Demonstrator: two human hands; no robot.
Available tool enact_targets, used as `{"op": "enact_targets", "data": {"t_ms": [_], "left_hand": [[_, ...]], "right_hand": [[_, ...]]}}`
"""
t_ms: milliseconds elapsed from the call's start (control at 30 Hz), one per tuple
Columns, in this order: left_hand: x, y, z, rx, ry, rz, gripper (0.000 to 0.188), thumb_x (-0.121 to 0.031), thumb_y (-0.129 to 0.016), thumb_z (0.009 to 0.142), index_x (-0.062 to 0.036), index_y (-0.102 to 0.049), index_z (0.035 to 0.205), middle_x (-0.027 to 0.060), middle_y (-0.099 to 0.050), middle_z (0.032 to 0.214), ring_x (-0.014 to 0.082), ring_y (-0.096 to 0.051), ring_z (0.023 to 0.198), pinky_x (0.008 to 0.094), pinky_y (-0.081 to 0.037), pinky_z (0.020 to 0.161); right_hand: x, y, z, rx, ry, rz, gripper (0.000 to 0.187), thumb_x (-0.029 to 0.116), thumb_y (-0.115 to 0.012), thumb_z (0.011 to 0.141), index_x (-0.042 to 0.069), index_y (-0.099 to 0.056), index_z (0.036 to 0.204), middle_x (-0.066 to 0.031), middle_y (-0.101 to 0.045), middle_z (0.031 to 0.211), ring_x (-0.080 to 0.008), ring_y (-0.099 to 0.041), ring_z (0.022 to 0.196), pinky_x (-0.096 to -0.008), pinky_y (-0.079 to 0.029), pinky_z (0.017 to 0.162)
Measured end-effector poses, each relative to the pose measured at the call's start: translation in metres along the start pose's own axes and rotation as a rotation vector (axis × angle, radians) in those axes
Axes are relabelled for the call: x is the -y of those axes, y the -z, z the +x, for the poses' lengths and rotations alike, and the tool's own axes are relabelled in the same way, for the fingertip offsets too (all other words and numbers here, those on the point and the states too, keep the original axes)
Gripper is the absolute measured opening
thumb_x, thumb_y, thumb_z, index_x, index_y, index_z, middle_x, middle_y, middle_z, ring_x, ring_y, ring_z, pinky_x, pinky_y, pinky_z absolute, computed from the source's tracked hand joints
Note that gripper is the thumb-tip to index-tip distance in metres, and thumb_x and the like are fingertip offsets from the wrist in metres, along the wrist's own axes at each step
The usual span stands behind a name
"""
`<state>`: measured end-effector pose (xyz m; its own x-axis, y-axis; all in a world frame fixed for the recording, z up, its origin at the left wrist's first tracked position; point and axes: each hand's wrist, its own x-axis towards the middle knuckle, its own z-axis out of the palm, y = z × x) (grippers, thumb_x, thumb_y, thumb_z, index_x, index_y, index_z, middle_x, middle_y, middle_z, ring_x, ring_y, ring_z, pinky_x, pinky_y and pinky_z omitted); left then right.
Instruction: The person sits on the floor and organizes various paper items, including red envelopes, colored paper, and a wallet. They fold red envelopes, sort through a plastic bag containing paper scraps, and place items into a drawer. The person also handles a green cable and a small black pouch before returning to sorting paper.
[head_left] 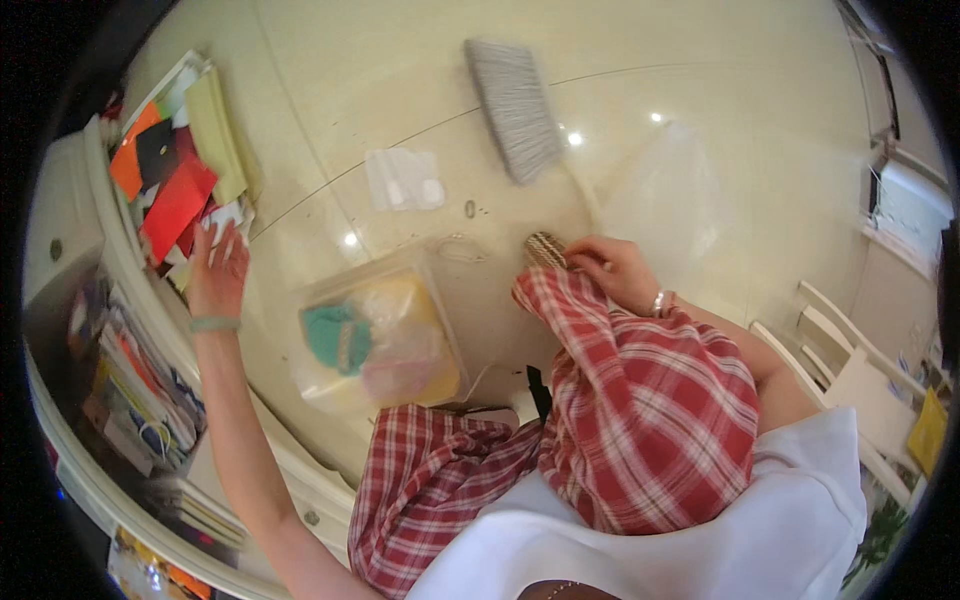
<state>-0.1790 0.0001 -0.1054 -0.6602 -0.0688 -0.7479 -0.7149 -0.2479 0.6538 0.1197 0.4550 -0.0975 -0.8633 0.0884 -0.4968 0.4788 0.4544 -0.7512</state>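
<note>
1. Left hand [216,285]: grip released, fingers loosely spread at the near edge of the drawer [118,215]; whether they touch the papers, I cannot tell.
2. The red envelope [182,205] lies in the drawer, just beyond those fingers, beside a black envelope [155,155], an orange one [127,160] and a yellowish folder [214,135].
3. Right hand [622,272]: fingers curled beside the plaid-clad knee, near a brown patterned thing [543,250]; I cannot tell whether its grip holds anything.
4. On the floor [350,60]: a broom [513,110], white packet [405,180] and clear box [450,325] containing a teal item [335,338].
</note>
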Motion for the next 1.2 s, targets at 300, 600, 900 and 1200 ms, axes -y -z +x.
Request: {"op": "enact_targets", "data": {"t_ms": [300,600,900,1200], "left_hand": [[0.105,-0.05,-0.087,0.246,0.304,0.366,0.041,-0.03,-0.056,0.097,-0.0102,-0.052,0.132,0.0044,-0.064,0.111,0.0093,-0.062,0.084,0.0243,-0.052,0.072],[0.099,-0.064,-0.116,0.3,0.254,0.444,0.037,-0.029,-0.057,0.097,-0.0091,-0.056,0.127,0.0038,-0.064,0.109,0.011,-0.061,0.088,0.0259,-0.051,0.076],[0.081,-0.112,-0.131,0.604,0.057,0.573,0.034,-0.028,-0.055,0.097,-0.0071,-0.057,0.124,0.0047,-0.064,0.112,0.0122,-0.06,0.094,0.0273,-0.049,0.082],[0.101,-0.081,-0.133,0.479,0.042,0.558,0.055,-0.035,-0.059,0.095,-0.0115,-0.042,0.141,0.0091,-0.056,0.13,0.0171,-0.054,0.114,0.0331,-0.046,0.093]], "right_hand": [[-0.032,0.089,0.007,-0.154,0.197,-0.917,0.054,0.006,-0.073,0.075,0.02,-0.054,0.123,-0.0029,-0.044,0.141,-0.0256,-0.047,0.125,-0.0438,-0.041,0.097],[-0.026,0.175,0.06,-0.224,0.234,-0.789,0.005,0.01,-0.065,0.085,0.011,-0.066,0.089,-0.0026,-0.067,0.089,-0.019,-0.064,0.089,-0.0304,-0.047,0.078],[0.051,0.218,0.117,-0.545,0.278,-0.222,0.019,0.014,-0.063,0.092,0.003,-0.066,0.107,-0.0017,-0.069,0.092,-0.0096,-0.062,0.086,-0.0242,-0.049,0.079],[0.096,0.151,0.182,-0.443,0.345,-0.237,0.019,0.017,-0.061,0.093,0.002,-0.067,0.103,-0.0038,-0.07,0.09,-0.0108,-0.063,0.081,-0.0246,-0.05,0.074]]}}
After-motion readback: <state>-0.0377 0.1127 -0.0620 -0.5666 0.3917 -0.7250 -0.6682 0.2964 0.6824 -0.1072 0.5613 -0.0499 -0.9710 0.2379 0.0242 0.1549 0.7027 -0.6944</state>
